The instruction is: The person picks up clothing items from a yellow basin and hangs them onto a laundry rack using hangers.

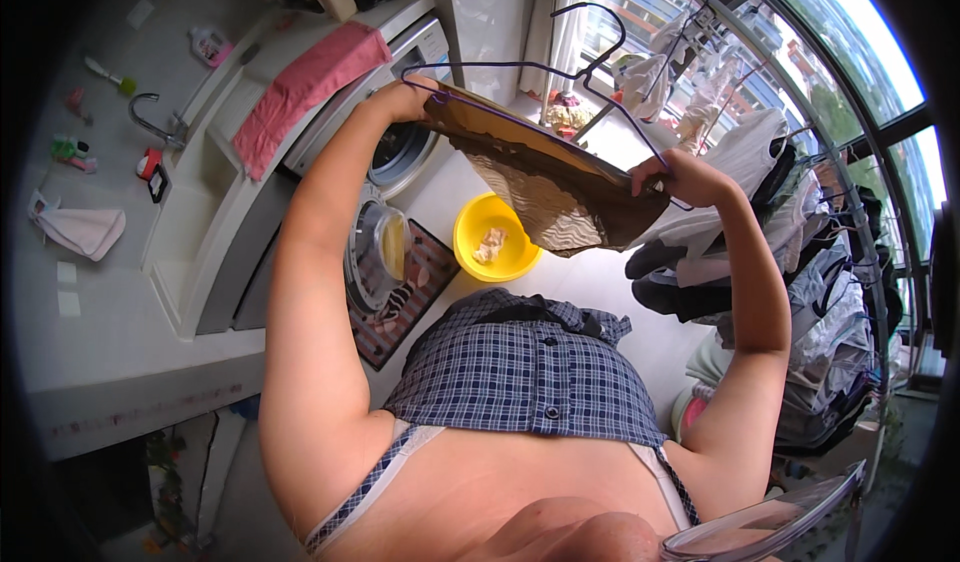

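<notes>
Both of my arms are raised in front of me, with a brown garment [555, 179] stretched between my hands. A purple wire clothes hanger [517, 117] with a dark hook runs along the garment's upper edge. My left hand [407, 99] grips the garment and the hanger's end at the picture's left. On the right, my right hand [686, 178] pinches the garment's other corner beside the hanger's far end. Below the garment, a yellow basin [466, 239] stands on the floor with a small pale cloth [491, 245] in it.
A front-loading washing machine [420, 44] has its round door [375, 247] open over a striped mat [431, 250]. At left is a counter with a sink tap [176, 130] and a pink towel [315, 89]. Many clothes [750, 142] hang on a rack at right, by the windows.
</notes>
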`<act>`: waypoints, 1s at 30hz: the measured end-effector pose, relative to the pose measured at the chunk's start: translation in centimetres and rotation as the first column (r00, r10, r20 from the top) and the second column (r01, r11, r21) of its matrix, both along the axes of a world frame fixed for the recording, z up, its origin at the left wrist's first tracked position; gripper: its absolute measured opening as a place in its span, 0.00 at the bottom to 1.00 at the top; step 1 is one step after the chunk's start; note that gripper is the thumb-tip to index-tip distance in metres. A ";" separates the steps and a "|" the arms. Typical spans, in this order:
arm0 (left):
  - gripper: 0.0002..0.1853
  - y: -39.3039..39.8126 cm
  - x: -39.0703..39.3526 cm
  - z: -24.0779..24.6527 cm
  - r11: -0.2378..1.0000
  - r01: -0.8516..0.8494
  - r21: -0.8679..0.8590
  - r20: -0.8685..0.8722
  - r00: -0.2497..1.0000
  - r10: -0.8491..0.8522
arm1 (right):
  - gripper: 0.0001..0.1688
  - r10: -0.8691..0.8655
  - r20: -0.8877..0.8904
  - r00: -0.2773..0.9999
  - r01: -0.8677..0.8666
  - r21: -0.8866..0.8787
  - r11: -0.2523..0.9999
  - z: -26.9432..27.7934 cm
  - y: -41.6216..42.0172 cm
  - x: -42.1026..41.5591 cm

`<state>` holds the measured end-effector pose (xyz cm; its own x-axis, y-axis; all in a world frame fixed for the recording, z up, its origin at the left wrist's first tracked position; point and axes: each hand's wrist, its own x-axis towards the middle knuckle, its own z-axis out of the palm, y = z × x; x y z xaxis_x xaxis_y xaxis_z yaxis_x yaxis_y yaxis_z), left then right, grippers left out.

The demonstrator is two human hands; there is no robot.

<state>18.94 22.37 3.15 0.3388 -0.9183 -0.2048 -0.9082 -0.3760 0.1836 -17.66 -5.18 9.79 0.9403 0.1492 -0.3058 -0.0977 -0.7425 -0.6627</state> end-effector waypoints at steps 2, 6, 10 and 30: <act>0.25 -0.4 -0.6 0.4 1.000 -0.022 0.007 0.012 1.000 0.022 | 0.28 -0.021 -0.031 0.999 0.020 -0.026 0.999 -0.1 -0.2 -0.4; 0.24 0.0 0.0 0.3 0.964 0.178 -0.196 -0.064 0.979 -0.194 | 0.26 -0.018 -0.004 1.000 0.017 -0.090 0.996 -0.5 -1.5 -1.1; 0.26 -0.5 0.2 0.8 0.975 0.126 -0.184 -0.211 0.964 -0.164 | 0.25 -0.016 0.038 0.999 0.021 -0.121 0.992 -0.7 -2.7 -2.3; 0.12 -1.7 -9.5 1.7 0.788 0.536 -0.303 0.422 0.817 -0.394 | 0.15 -0.271 0.237 0.933 0.303 -0.112 0.946 -3.9 -5.0 -1.7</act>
